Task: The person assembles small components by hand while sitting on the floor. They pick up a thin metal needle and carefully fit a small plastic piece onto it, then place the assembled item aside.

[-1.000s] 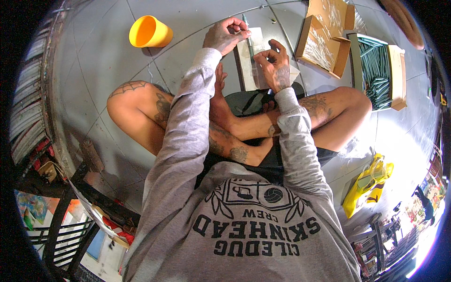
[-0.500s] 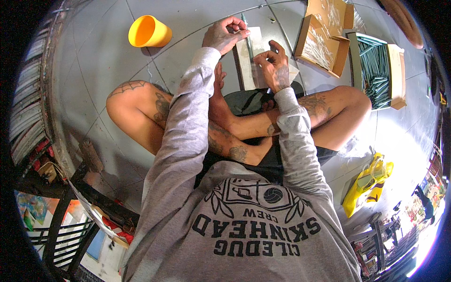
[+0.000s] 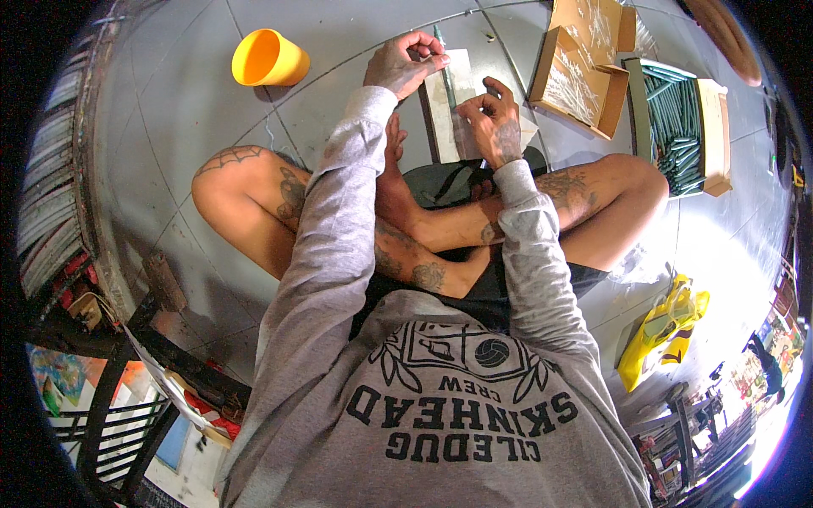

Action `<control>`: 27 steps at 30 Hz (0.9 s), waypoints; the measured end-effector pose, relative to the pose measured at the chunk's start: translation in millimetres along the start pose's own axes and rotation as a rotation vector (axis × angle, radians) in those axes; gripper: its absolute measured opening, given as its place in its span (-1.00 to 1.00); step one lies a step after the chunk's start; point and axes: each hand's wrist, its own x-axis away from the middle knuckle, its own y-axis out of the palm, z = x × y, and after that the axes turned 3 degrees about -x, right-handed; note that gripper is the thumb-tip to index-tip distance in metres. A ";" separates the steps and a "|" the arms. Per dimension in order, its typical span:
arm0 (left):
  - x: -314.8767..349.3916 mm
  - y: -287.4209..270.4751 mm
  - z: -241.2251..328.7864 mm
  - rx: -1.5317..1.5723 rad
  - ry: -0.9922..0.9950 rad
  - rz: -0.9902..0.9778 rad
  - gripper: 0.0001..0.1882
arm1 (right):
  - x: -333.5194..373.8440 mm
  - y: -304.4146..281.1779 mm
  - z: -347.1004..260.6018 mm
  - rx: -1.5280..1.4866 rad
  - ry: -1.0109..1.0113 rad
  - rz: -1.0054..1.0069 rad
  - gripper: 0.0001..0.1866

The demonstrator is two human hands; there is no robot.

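Note:
A slim teal pen-like stick [image 3: 450, 78] lies lengthwise over a pale flat board [image 3: 438, 114] on the floor in front of me. My left hand [image 3: 400, 68] is closed in a pinch at the stick's upper part, its far tip showing beyond the fingers. My right hand [image 3: 495, 125] is at the stick's near end, thumb and index fingertip pinched against it, the other fingers curled up. Small details under the right fingertips are hidden.
Right of the board stands an open cardboard box [image 3: 619, 95] of thin white sticks. Beyond it a box [image 3: 716, 127] holds many teal sticks. A yellow cup [image 3: 292, 63] stands at the far left. My crossed legs lie nearest the board; a yellow bag [image 3: 648, 339] lies at right.
My right hand has shifted slightly, its raised fingers a little lower than before. My left hand and the stick look almost unmoved.

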 end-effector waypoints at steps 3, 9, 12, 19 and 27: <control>-0.6 0.9 -2.5 -0.005 0.005 -0.002 -0.64 | -1.3 1.2 -4.8 -0.001 -0.036 0.022 -0.76; -1.5 3.0 -3.2 -0.042 0.091 0.068 -0.70 | -6.3 3.7 -23.4 0.076 -0.089 0.079 -0.73; -0.5 3.2 -0.8 -0.049 0.044 0.056 -0.68 | -11.7 1.2 -29.9 0.080 -0.195 0.118 -0.71; -0.6 1.5 -0.4 -0.082 -0.006 0.036 -0.64 | -28.7 -5.5 -27.9 0.147 -0.368 0.060 -0.63; -2.3 3.2 -4.2 -0.080 0.002 0.033 -0.63 | -44.6 -4.8 -24.7 0.140 -0.422 -0.011 -0.78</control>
